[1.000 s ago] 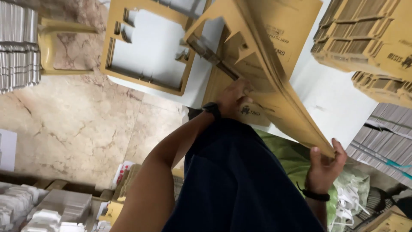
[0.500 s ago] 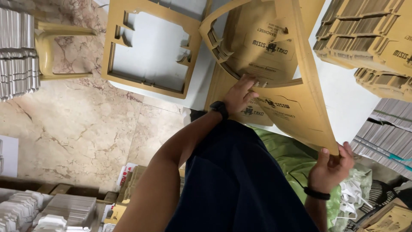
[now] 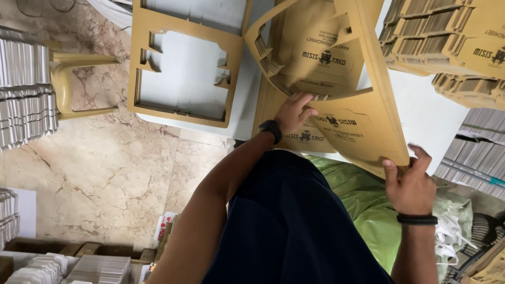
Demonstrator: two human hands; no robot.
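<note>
A brown die-cut cardboard sheet (image 3: pixel 363 126) with dark print is lifted and bent over a stack of like sheets (image 3: pixel 315 52) on a white table (image 3: pixel 247 100). My right hand (image 3: pixel 410 181), with a black band at the wrist, pinches the sheet's near corner. My left hand (image 3: pixel 292 113), with a black watch on the wrist, has its fingers curled on the sheet's cut edge near the middle. My dark-clothed torso fills the lower centre.
An empty cardboard frame (image 3: pixel 184 113) lies on the table's left part. Bundled cardboard stacks (image 3: pixel 447 37) stand at the upper right, a green bag (image 3: pixel 363 205) below the sheet. A yellow plastic chair (image 3: pixel 68 84) and grey stacks (image 3: pixel 23 100) stand left on the marble floor.
The sheet, seen edge-on before, has swung round and shows its printed face. My right hand rose with its corner. My left hand shifted slightly along the cut edge.
</note>
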